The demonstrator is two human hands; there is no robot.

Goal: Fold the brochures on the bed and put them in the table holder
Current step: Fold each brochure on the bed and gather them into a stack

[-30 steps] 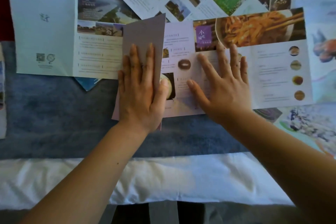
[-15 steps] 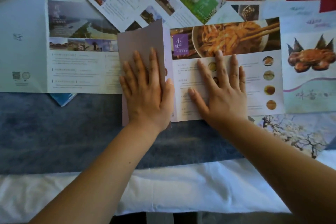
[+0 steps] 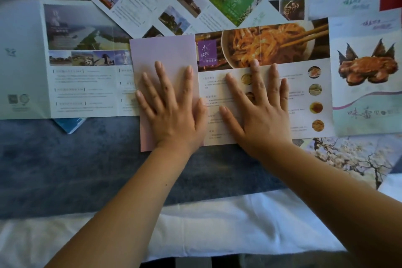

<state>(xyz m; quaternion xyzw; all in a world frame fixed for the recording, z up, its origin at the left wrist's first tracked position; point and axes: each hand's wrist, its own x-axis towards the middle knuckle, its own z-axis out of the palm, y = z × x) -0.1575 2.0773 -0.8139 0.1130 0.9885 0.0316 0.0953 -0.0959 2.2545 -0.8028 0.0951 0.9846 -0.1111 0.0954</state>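
Dim, soft daylight (edges bowed)

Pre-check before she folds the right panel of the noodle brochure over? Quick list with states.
1. Left flap folded over and lying flat: ok, left hand presses it down.
2. Flap's right edge straight along the fold line: ok, runs about parallel to the panel edge.
3. Right hand clear of the panel to fold: not ok, it lies flat on the middle of the noodle brochure.
4. Right panel free to lift: ok, it overlaps the crab brochure and nothing lies on it.
5. Second crease already made: cannot tell.
6. Table holder within reach: cannot tell, not in view.
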